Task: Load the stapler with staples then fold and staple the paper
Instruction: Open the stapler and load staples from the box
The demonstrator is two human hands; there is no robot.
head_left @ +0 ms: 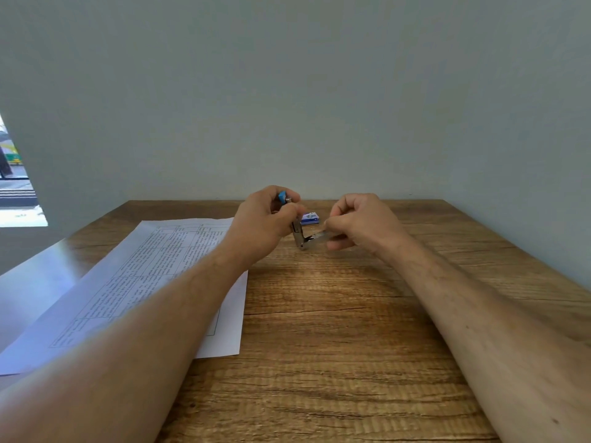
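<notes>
A small metal stapler (pixel 299 235) with a blue top is hinged open above the far middle of the wooden table (pixel 335 330). My left hand (pixel 265 219) grips its upright blue-tipped arm. My right hand (pixel 358 222) pinches the other arm, which points right, at its end; the fingertips there are blurred and any staples are too small to tell. A small blue staple box (pixel 311 218) lies on the table just behind the stapler. A printed sheet of paper (pixel 153 276) with a table on it lies flat at the left, partly under my left forearm.
A pale wall rises right behind the table's far edge. The table's left edge runs diagonally beside the paper, with a bright opening at the far left. Bare wood spreads between my forearms and toward the near edge.
</notes>
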